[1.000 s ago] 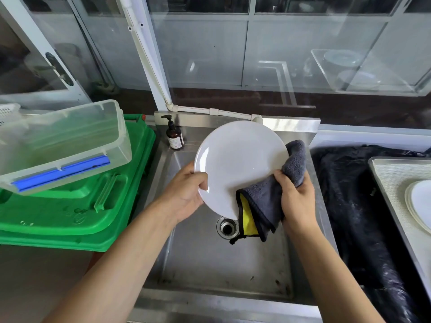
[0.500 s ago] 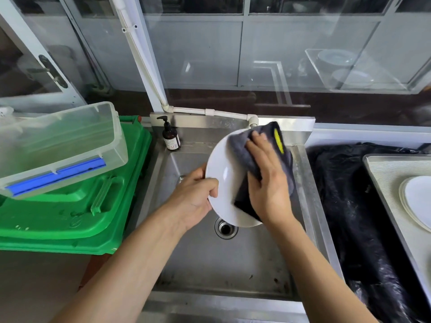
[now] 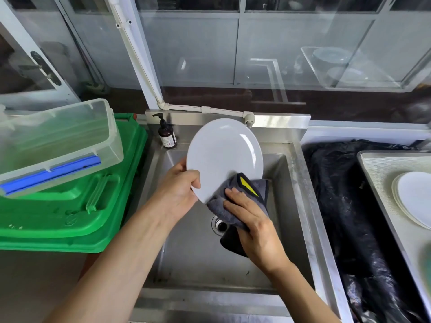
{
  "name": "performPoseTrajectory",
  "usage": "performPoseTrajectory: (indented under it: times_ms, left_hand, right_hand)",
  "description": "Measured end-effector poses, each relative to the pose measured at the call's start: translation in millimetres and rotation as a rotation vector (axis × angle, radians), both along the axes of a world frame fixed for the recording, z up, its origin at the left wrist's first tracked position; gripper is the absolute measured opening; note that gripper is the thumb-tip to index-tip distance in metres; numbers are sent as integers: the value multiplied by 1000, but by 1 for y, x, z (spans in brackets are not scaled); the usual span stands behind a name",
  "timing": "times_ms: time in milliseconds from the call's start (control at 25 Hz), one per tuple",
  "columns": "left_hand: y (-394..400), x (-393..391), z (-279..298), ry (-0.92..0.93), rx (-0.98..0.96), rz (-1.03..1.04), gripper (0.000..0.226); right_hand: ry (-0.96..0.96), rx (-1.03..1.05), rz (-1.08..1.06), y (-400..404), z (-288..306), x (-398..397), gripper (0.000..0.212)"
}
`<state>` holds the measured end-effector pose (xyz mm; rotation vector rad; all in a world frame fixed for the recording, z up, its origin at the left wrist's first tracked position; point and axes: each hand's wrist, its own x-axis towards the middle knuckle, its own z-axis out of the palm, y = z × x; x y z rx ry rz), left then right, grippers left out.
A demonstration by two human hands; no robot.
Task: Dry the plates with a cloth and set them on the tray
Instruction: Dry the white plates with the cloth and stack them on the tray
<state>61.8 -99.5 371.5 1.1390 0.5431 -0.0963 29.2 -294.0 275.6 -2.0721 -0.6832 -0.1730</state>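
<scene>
The steel sink (image 3: pixel 198 252) sits under the work, probably so drips fall into it. At far right the tray (image 3: pixel 382 169) already carries stacked plates (image 3: pixel 417 197), waiting for this one. The white plate (image 3: pixel 224 157) is tilted up over the basin; the left hand (image 3: pixel 179 192) grips its rim to steady it, while the right hand (image 3: pixel 254 227) presses the grey cloth (image 3: pixel 235 201) against its lower edge, wiping.
</scene>
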Motion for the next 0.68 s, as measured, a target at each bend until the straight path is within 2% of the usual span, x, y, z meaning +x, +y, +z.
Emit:
performPoseTrajectory:
  times_ms: [160, 440, 600, 680]
  left_hand:
    - [-17, 1, -3, 48, 28, -25, 64]
    - [-51, 2, -20, 117, -52, -48, 57]
    - [-70, 4, -33, 129, -65, -108, 61]
    - [-83, 4, -39, 133, -79, -139, 61]
  right_hand:
    - [102, 46, -256, -29, -16, 15, 58]
    - [266, 73, -765, -92, -26, 32, 54]
    - [262, -83, -924, -141, -49, 24, 55]
    - [342, -221, -932, -159, -70, 19, 57]
